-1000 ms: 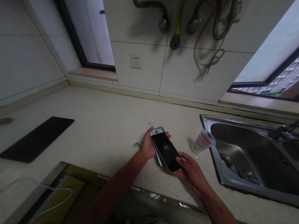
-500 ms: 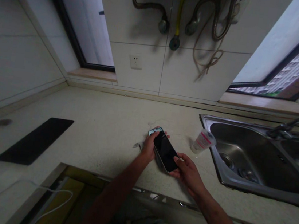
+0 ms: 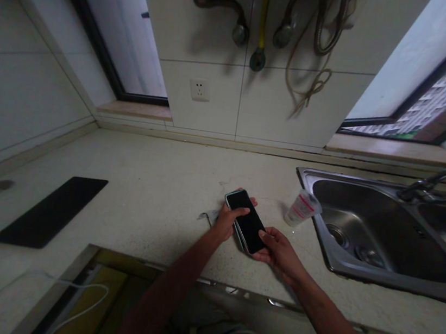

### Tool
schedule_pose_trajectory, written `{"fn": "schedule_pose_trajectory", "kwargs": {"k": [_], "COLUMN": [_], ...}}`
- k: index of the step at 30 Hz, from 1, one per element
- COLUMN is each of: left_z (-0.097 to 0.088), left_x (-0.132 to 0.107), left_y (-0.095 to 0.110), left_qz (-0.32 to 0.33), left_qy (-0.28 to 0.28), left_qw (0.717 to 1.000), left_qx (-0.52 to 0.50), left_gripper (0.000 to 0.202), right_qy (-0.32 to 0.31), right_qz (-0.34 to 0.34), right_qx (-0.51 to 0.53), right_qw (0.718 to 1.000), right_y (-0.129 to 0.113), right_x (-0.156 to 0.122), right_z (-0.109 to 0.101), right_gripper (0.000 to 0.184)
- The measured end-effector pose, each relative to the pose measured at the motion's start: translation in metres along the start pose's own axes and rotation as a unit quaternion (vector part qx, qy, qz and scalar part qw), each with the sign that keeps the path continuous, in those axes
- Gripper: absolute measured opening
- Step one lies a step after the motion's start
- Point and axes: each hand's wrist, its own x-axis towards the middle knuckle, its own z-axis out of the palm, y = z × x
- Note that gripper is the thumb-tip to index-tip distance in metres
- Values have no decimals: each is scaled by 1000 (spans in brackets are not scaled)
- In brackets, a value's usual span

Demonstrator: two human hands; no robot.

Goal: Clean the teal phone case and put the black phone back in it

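A black smartphone (image 3: 247, 224) with a light blue case edge showing around it sits between both hands, just above a speckled countertop (image 3: 154, 191). My left hand (image 3: 227, 221) grips its far left side, thumb laid across the top of the dark screen. My right hand (image 3: 279, 252) pinches the near end of the phone, thumb on the screen edge. The case lies under the phone and only its rim shows.
A small plastic cup with a red label (image 3: 302, 208) lies tilted beside a steel sink (image 3: 382, 237). A black mat (image 3: 50, 210) lies at the left. White cables (image 3: 77, 301) run along the near edge. A wall socket (image 3: 199, 90) and hoses hang behind.
The phone has slid up over the blue case until the case's top end is covered. My left thumb has moved onto the screen. Both hands stay in place.
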Motion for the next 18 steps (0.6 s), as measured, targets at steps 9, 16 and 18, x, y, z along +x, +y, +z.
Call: {"fn": "schedule_pose_trajectory", "kwargs": {"k": [9,16,18], "left_z": [-2,-10,-11], "left_x": [4,11,12], "left_y": [1,1,1], "left_qz": [-62,-69,-62], "left_qy": [-13,21,37], "left_qw": [997,991,991], "left_qx": [-42,-114,-114], "left_gripper": [42,38,38], "right_qy": [-102,-253,-272], "right_qz": [-63,-23,31], "right_qx": [-444,-257,-183], "right_qw": [888,932,944], "right_y": [-44,-47,-35], "right_x": [19,33,35], "right_z": [-35,-30,-24], "right_gripper": [47,57,58]}}
